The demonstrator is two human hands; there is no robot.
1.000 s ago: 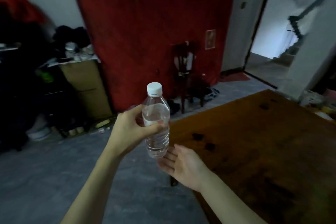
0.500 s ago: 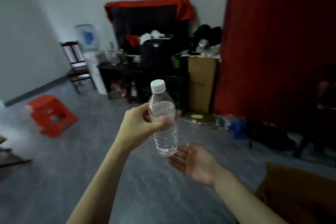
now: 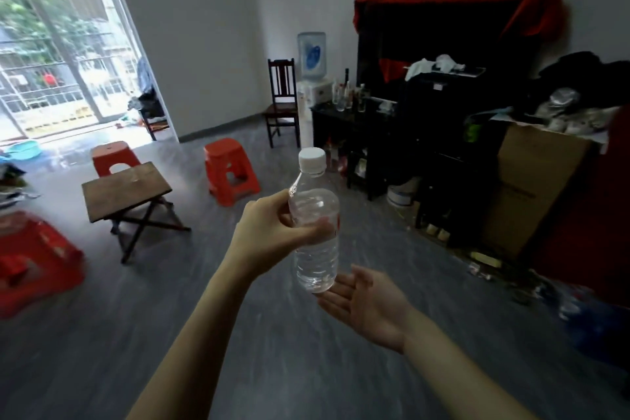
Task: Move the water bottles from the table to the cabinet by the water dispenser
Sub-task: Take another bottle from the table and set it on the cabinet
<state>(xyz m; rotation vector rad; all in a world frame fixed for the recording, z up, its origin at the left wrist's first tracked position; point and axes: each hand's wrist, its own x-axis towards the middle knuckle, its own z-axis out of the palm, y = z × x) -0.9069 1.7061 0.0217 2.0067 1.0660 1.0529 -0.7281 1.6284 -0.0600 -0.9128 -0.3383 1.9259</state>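
Observation:
My left hand (image 3: 269, 232) grips a clear water bottle (image 3: 315, 249) with a white cap, upright in mid-air at the centre of the view. Just under the bottle's base, my right hand (image 3: 370, 305) lies palm up with relaxed fingers and holds nothing. Far ahead, a white water dispenser (image 3: 312, 92) with a blue jug stands against the back wall. Beside it on the right is a dark cabinet (image 3: 344, 123) with several bottles on its top.
A dark wooden chair (image 3: 282, 102) stands left of the dispenser. An orange stool (image 3: 230, 170), a small folding table (image 3: 126, 191) and red stools (image 3: 34, 259) stand on the grey floor at left. A cardboard box (image 3: 531, 191) and floor clutter lie at right.
The view has swung left: the brown table and red curtain are gone, and the dispenser, cabinet and glass door have come into sight. Both hands keep the same pose around the bottle.

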